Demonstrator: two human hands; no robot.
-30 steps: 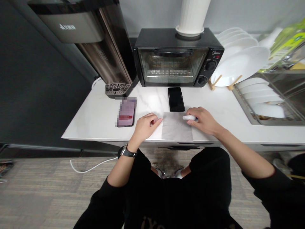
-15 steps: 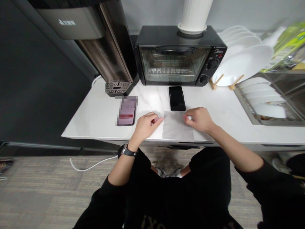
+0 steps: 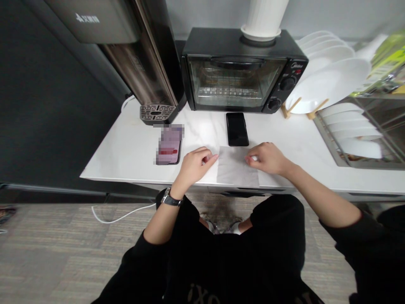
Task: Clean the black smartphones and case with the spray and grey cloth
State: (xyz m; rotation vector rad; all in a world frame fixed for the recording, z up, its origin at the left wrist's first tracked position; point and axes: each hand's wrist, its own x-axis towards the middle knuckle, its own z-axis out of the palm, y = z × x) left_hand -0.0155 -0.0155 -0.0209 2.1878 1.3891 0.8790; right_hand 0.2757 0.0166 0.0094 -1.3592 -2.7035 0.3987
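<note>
A thin grey-white square sheet [image 3: 232, 169], cloth or paper, lies flat at the counter's front edge. My left hand [image 3: 196, 164] rests just left of it, fingers curled in and thumb pointing toward the sheet; nothing shows in it. My right hand [image 3: 267, 158] is closed over the sheet's right side. A small white thing [image 3: 254, 158] shows between its thumb and fingers, too small to name. Behind the sheet lies a black phone [image 3: 237, 129], dark screen up. Left of my left hand is a second phone [image 3: 169, 145] with a lit pinkish screen, partly blurred out.
A black toaster oven [image 3: 237, 84] stands at the back with a white pot [image 3: 265, 21] on top. To its left is a tall drinks dispenser [image 3: 148, 63]. White plates [image 3: 332, 84] in a wooden rack and a sink [image 3: 332, 145] holding dishes are on the right.
The view has shifted slightly, so the oven and plates sit a little higher and further right. Both hands and the sheet hold nearly the same positions.
</note>
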